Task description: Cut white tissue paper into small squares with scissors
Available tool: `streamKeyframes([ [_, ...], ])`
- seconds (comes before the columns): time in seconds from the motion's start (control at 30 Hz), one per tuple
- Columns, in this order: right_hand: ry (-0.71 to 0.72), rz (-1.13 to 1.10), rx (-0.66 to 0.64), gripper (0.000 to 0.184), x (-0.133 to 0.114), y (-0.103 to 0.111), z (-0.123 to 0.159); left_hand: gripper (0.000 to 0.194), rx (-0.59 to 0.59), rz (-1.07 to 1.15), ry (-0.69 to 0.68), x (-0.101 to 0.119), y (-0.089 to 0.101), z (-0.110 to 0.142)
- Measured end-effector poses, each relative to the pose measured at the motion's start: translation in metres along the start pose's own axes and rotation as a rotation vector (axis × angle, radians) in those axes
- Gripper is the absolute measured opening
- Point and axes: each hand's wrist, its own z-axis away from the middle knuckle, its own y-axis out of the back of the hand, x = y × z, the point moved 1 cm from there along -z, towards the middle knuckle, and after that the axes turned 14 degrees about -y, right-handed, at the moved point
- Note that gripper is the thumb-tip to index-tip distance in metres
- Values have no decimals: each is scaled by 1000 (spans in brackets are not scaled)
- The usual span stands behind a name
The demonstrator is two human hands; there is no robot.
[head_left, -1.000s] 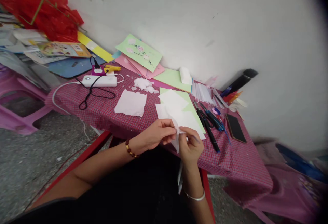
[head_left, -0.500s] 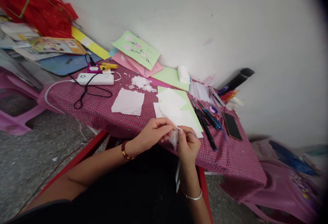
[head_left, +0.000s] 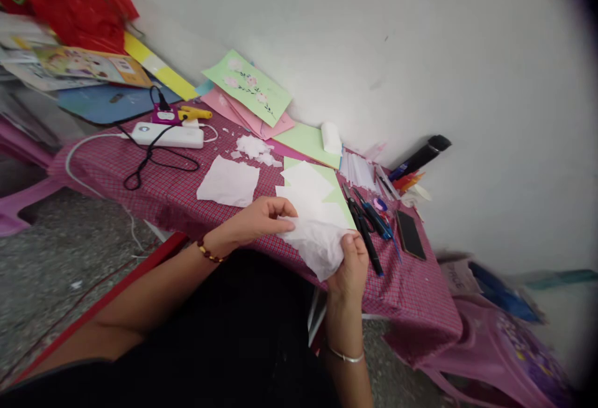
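Observation:
A thin, crinkled white tissue (head_left: 320, 246) is stretched between my hands, above the front edge of the table. My left hand (head_left: 264, 218) pinches its upper left corner between thumb and fingers. Its right side is gripped by my right hand (head_left: 351, 261), fingers closed. Behind the tissue, white paper sheets (head_left: 303, 193) lie over a green sheet, partly covered by the tissue. Another flat tissue square (head_left: 228, 180) rests to the left, and a pile of torn white scraps (head_left: 256, 148) sits beyond it.
To the right lie scissors (head_left: 357, 208), a black pen (head_left: 371, 252), a blue-handled tool (head_left: 378, 218) and a phone (head_left: 410, 233). A white power strip (head_left: 168, 136) with cables is at the left. A green card with flowers (head_left: 250, 87) leans at the back beside a tissue roll (head_left: 331, 138).
My hands have moved apart, and the tissue bunched between them is now spread out. The view has shifted slightly.

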Motion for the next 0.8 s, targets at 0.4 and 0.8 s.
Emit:
streamKeyframes([
  [0.4, 42, 23, 75, 22, -5, 14, -9, 13, 199, -51, -141, 11, -8, 5],
  [0.8, -2, -27, 4, 17, 1, 16, -13, 31, 82, 117, -144, 9, -17, 8],
])
